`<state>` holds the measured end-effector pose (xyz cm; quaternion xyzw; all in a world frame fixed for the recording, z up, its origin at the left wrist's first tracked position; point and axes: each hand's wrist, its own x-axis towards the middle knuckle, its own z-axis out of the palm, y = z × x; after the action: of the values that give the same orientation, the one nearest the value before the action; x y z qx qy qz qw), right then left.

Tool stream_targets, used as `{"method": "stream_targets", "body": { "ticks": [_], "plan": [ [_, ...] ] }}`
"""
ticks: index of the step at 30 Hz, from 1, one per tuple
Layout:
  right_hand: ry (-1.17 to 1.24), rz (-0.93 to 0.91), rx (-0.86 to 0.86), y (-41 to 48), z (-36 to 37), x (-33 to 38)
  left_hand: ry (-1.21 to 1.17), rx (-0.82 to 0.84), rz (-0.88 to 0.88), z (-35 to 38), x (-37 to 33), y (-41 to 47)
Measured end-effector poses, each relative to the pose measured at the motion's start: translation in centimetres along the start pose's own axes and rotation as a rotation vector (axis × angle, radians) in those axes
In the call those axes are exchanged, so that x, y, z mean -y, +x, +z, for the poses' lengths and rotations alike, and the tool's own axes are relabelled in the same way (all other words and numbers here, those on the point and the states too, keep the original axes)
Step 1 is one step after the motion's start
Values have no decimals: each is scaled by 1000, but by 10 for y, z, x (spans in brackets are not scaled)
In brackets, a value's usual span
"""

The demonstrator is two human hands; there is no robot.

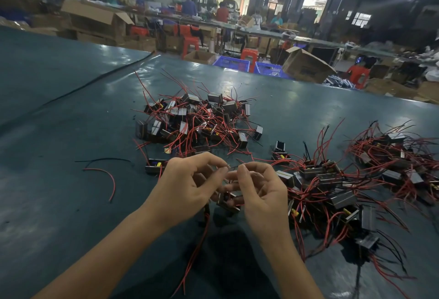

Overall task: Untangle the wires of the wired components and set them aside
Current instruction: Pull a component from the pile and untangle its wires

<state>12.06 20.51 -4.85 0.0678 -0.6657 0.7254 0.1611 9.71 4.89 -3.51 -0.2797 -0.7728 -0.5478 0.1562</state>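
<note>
Head view: left grip (187,180) and right grip (259,191) meet above the surface's (71,215) near edge. Each pinches a thin wire (234,167) between thumb and forefinger. A component (226,202) sits between the palms, half hidden by fingers. One pile (194,120) lies mid-surface and a second pile (332,187) lies rightward, its wires blurred.

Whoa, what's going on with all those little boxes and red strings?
A person is untangling wires at a green table. Their left hand and right hand each pinch a thin wire of one wired component, held between them just above the table. A big tangled pile lies straight ahead, and more components with red and black wires are spread out to the right. One loose red wire lies off to the left.
</note>
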Motion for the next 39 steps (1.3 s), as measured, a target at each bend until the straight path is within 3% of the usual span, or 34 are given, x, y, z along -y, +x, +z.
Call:
{"method": "stream_targets", "body": {
  "ticks": [5,9,13,18,25,33,39],
  "plan": [
    [-243,-110,-9,-2,3,-7,-68,-12,-44,1,0,0],
    [-181,-166,-9,0,3,-3,-92,-1,-35,1,-1,1],
    [-130,-165,44,1,0,0,-180,0,-136,2,-2,1],
    [-391,-373,94,1,0,-4,-213,-10,-235,6,1,1],
    [-621,-616,-30,1,-5,-5,-104,45,-223,4,3,1],
    [-596,-632,-52,2,-5,-5,-93,140,-237,-4,-1,3],
    [-478,-518,-97,2,-3,-1,-91,169,-210,-3,-3,3]
  ]
}}
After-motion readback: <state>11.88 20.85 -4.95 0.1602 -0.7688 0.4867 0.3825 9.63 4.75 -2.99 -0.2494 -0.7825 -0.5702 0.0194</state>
